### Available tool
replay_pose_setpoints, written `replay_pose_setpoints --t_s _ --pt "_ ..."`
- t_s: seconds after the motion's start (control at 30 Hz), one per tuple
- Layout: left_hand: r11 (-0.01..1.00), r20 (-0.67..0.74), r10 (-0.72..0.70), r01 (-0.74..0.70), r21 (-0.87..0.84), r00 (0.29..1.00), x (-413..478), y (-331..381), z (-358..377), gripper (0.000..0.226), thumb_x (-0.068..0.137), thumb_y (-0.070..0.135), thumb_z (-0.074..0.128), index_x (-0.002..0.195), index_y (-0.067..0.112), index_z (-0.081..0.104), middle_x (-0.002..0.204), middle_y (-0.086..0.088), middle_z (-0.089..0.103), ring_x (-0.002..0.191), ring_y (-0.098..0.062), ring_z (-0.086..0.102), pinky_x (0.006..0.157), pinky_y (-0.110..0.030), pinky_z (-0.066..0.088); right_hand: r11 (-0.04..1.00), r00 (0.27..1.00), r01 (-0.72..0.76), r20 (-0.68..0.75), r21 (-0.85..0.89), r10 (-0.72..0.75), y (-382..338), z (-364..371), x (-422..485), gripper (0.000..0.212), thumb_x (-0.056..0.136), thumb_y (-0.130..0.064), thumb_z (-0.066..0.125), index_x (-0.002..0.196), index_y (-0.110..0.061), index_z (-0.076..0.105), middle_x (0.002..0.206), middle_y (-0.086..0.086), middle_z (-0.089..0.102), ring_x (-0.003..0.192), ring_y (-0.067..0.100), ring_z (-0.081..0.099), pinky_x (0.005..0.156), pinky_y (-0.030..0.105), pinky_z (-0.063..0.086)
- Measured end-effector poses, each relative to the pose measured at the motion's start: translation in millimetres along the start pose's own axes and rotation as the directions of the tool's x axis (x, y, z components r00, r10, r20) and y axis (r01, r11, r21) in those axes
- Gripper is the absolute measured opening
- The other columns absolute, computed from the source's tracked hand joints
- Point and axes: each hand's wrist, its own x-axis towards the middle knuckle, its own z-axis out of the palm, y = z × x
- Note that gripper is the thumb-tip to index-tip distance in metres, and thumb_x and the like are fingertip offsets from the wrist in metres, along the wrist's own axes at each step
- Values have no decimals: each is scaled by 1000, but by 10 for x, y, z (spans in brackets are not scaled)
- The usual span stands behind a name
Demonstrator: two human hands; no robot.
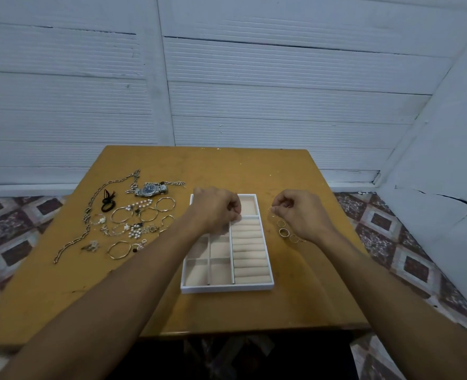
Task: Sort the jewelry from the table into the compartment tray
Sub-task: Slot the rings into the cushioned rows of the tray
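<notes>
Right hand (295, 212) pinches a thin ring (272, 211) right of the tray (226, 287) mid-frame, spare rings (284, 232) just below it; left hand (217, 208) curled over the tray, contents unclear; rings likely light, stiff, slippery, so pinch across the band.

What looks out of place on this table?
A black hair tie lies among the jewelry left of the tray; it is the only dark, non-metal piece there. The wall at right has a crack. Nothing looks spilled.
</notes>
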Motion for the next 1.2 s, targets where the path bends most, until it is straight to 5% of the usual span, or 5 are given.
replay_pose_setpoints --t_s 0.33,0.67,1.2 --pt "998 -17 65 -65 22 998 -101 -65 94 12 88 38 63 94 30 69 91 12 72 102 -6 52 78 -31 18 999 1000 3 12 -42 -3 -14 76 -53 11 85 -19 70 76 -25 67 71 -8 63 70 11 61 60 23 48" --pt "963 30 175 -177 202 984 -210 -40 37 26 97 28 51 118 34 65 113 5 63 115 -18 44 88 -35 31 999 1000 21 15 -35 -20 -21 149 -50 8 85 -20 68 79 -25 68 73 -9 63 72 8 59 62 25 48" --pt "978 -13 198 -196 72 980 -283 -118 139 32 91 16 56 116 31 68 103 2 59 108 -21 45 82 -35 33 998 999 28 23 -51 -27 -21 209 -64 7 86 -21 67 80 -25 68 75 -9 65 73 8 59 67 30 51"
